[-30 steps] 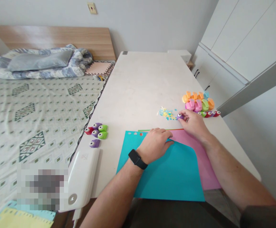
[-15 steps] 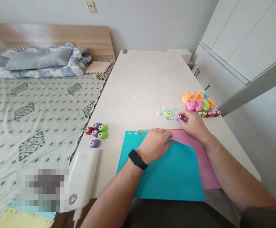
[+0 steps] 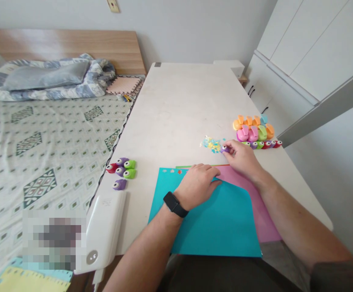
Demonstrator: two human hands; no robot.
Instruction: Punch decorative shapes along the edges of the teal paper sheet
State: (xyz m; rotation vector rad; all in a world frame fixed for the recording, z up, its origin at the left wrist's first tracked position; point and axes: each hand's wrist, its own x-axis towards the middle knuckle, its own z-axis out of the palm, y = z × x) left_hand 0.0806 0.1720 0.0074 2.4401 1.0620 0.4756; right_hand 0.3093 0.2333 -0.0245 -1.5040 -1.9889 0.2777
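The teal sheet of paper (image 3: 215,223) lies at the table's near edge, with a few shaped holes along its top left. My left hand (image 3: 198,180) has its thumb and fingers closed on the sheet's top edge, which is slightly raised there. Under it a pink sheet (image 3: 264,217) shows at the right. In my right hand (image 3: 241,158) is a small purple craft punch (image 3: 225,149), pinched between thumb and fingers just above the sheets. Beside that punch is a scatter of tiny yellow, blue and white paper cutouts (image 3: 210,144).
Larger orange, pink and green punches (image 3: 252,133) stand at the right, with a row of small punches (image 3: 266,144) before them. More small punches (image 3: 120,170) sit at the left, near a white device (image 3: 105,227). A bed (image 3: 51,134) adjoins the table (image 3: 179,105).
My right hand has shifted slightly left with the purple craft punch, nearer the paper cutouts. My left hand stays on the teal sheet. The view has moved a little.
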